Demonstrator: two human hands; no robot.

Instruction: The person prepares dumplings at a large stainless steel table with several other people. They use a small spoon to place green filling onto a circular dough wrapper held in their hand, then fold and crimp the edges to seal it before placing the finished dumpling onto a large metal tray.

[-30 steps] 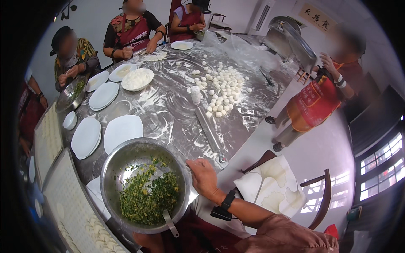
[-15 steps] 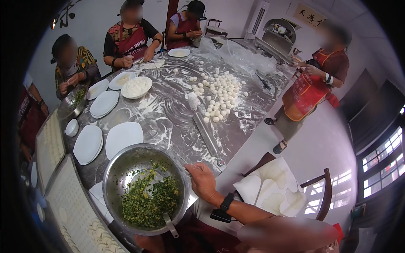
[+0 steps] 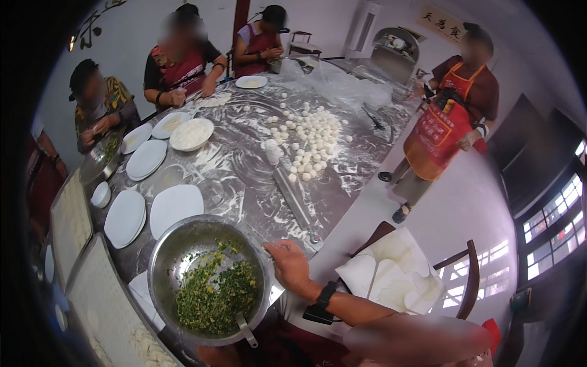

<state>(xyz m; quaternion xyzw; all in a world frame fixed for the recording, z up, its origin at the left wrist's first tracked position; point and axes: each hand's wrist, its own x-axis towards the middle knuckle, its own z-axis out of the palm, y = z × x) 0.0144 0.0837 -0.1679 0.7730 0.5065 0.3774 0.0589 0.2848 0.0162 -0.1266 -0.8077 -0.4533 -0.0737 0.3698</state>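
A large steel mixing bowl (image 3: 160,293) sits low in front of me, partly filled with chopped green filling flecked with yellow (image 3: 215,290). The flat handle of a metal spoon (image 3: 247,331) sticks out over its near right rim. My right hand (image 3: 290,266), a dark band on its wrist, is closed at the bowl's right rim; the bowl hides part of the fingers. At the lower edge, below the bowl, only a patch of skin (image 3: 217,354) shows of what seems to be my left arm. Its fingers are hidden.
White plates (image 3: 177,209) and a bowl of flour (image 3: 192,134) stand on the floured table. Beyond my hand lie a rolling pin (image 3: 292,197) and many dough pieces (image 3: 315,137). Dumpling trays (image 3: 101,290) line the left; a chair (image 3: 391,269) stands right. Several co-workers surround the table.
The co-worker at the right has straightened up, moved back from the table and lowered one hand. My view has shifted slightly; my right hand stays at the bowl's rim.
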